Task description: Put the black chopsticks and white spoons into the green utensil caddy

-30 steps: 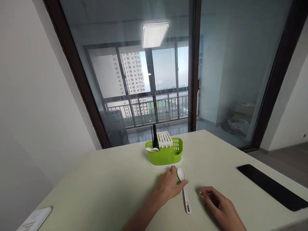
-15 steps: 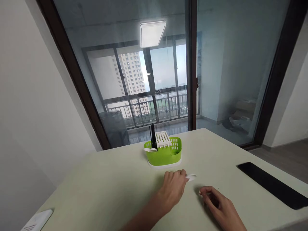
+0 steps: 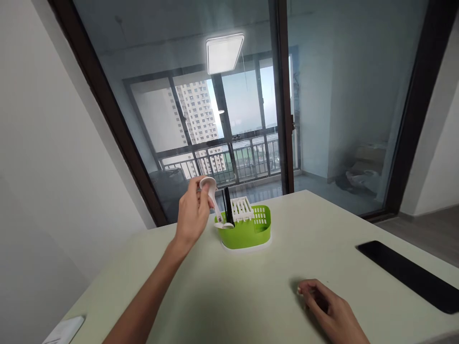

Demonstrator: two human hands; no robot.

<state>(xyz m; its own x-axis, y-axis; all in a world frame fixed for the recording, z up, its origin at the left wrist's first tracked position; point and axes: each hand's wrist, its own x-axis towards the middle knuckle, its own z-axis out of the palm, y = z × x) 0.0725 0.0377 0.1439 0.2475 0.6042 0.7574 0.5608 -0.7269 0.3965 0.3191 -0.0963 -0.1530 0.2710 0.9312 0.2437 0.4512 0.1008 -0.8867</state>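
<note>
My left hand (image 3: 193, 212) pinches a white soup spoon (image 3: 217, 209) by its bowl end and holds it above the left end of a green basket (image 3: 247, 237). The spoon's handle points down into that end. Black chopsticks (image 3: 228, 205) stand in the basket beside it, and two white spoon bowls (image 3: 224, 225) show at the front rim. A white slotted piece (image 3: 243, 208) sits at the basket's middle. My right hand (image 3: 328, 308) rests on the table with curled fingers. Something small and pale shows at its fingertips, too small to tell.
A long black mat or board (image 3: 409, 274) lies on the right of the pale table (image 3: 265, 296). A white flat object (image 3: 64, 330) is cut off at the lower left. Behind the table stands a glass sliding door with a dark frame (image 3: 283, 95).
My left hand has lifted the spoon from the tabletop in front of the basket, up and left to the basket's left end. My right hand stays where it was.
</note>
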